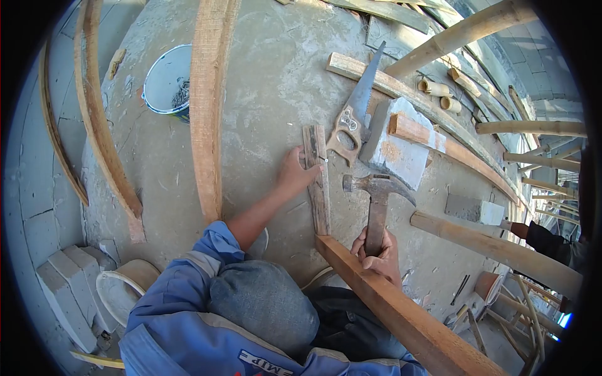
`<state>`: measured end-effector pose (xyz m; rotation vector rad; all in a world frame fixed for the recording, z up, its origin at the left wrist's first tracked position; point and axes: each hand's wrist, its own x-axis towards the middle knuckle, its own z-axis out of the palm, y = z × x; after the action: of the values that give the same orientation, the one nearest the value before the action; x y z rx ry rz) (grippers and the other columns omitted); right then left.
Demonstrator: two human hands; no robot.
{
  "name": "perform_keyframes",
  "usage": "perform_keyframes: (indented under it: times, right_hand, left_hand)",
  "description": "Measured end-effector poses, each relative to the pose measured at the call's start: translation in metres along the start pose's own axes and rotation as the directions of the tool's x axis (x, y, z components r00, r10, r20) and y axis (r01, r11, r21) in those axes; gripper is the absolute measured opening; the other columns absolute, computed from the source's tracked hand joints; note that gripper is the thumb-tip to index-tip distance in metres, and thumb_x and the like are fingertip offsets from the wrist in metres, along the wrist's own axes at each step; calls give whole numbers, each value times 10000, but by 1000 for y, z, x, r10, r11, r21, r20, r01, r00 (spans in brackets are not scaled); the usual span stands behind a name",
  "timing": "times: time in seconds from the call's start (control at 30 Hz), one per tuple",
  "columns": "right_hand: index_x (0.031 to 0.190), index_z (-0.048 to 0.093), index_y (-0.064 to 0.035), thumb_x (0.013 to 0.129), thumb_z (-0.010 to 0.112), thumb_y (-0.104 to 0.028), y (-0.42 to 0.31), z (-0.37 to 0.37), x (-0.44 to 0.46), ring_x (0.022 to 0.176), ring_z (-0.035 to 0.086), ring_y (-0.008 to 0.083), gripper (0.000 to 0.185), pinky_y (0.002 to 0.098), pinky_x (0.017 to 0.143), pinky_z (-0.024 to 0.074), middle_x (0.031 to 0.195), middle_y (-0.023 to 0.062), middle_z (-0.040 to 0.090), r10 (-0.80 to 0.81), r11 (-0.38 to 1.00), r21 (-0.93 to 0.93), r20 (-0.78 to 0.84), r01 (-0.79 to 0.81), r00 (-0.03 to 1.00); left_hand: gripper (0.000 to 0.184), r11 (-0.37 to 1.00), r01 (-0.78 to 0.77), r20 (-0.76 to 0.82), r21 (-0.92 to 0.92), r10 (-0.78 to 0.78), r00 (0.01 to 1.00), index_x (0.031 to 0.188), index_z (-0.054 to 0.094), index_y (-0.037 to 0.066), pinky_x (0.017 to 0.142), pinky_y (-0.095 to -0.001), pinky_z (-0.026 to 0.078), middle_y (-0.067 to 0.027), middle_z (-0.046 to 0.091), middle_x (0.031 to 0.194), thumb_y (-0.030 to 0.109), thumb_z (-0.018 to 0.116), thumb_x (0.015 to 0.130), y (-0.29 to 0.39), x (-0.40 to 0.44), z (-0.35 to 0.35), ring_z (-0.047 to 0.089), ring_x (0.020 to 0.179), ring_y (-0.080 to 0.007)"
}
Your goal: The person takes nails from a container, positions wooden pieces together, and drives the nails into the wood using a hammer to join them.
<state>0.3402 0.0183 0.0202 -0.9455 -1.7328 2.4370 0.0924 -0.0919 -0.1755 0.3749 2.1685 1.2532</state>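
My left hand (297,173) grips a short weathered board (318,188) from its left side, fingers closed over its edge. A small pale nail (324,160) shows on the board beside my fingertip. My right hand (384,258) is wrapped round the handle of a claw hammer (378,213), whose head is raised to the right of the board, apart from it. A long reddish timber (401,294) meets the board's near end and runs to the lower right, passing by my right hand.
A handsaw (359,100) leans by a pale block (395,144) with timber across it. Left stands a bucket (168,81) holding nails, beyond an upright-looking plank (209,106). Bamboo poles (495,247) stand right, near another person's hand (519,230). Grey blocks (69,282) lie lower left.
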Motion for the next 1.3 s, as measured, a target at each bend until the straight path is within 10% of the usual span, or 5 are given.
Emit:
perform_keyframes:
  times: [0.37,0.87,1.03,1.17,1.3]
  right_hand:
    - [1008,604,-40,684,974,-287,-4,-3,-18,664,543,60,550,237,587,390,773,14,645,-27,983,-180,62,38,998]
    - [1062,591,-37,768,910,-224,-2,8,-28,720,560,66,473,236,640,427,822,17,642,-2,989,-146,-21,-1,1000]
    - [1080,590,-31,820,877,-261,3,9,-28,721,551,69,450,243,653,439,833,5,613,-5,989,-149,-79,-7,997]
    - [1087,595,-26,876,837,-264,4,8,-28,727,548,70,400,244,656,445,827,-7,588,-22,989,-149,-98,7,995]
    - [1073,610,-24,946,775,-280,-4,18,-30,720,558,75,330,258,645,462,821,2,601,2,981,-191,-203,-42,979]
  left_hand:
    - [817,748,142,261,-648,44,964,1488,359,-97,1034,-378,524,-213,600,1374,59,811,825,-11,16,15,634,1204,-240]
    - [756,778,190,333,-599,26,943,1484,425,-2,808,-290,489,-103,647,1340,99,791,830,-8,11,-3,624,998,-133]
    - [611,931,-121,-75,-344,101,992,1393,523,26,862,-351,521,-129,671,1243,69,721,816,-8,-4,-7,652,987,-200]
    - [378,766,-640,-83,-56,635,768,1144,645,36,830,-399,542,-150,677,1061,31,660,767,41,-63,-36,678,942,-283]
    - [269,595,-770,579,-231,720,383,985,640,66,797,-447,544,-119,659,908,94,701,725,59,-103,-39,662,890,-355]
